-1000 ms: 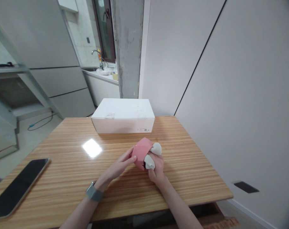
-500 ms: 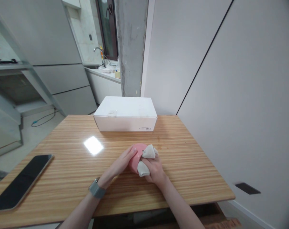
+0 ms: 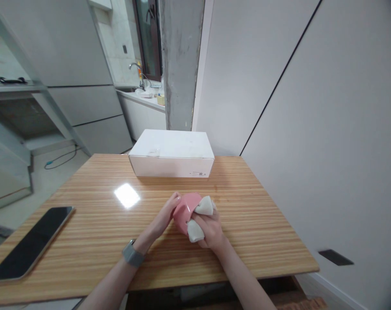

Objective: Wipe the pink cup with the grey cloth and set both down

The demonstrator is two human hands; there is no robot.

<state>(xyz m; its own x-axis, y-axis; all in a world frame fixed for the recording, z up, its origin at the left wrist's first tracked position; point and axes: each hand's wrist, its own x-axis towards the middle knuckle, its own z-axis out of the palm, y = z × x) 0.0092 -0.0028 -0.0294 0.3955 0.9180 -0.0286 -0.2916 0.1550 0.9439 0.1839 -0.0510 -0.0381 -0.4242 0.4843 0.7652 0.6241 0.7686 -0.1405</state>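
A small pink cup-like object (image 3: 186, 209) is held just above the wooden table (image 3: 85, 224), tilted on its side. My left hand (image 3: 164, 217) grips its left side with curled fingers; a grey watch sits on that wrist. My right hand (image 3: 209, 230) is closed on a light grey cloth (image 3: 198, 219) and presses it against the pink object's right side. Part of the cloth bunches above my fingers, part below.
A closed white cardboard box (image 3: 172, 159) stands at the table's far edge. A black phone (image 3: 30, 242) lies face up at the near left corner. A white wall runs close along the table's right side. Kitchen counter and sink lie beyond.
The pink object has turned slightly in my hands, showing more of its side than half a second ago. The cloth has shifted with my right hand. Both hands stay in about the same spot.
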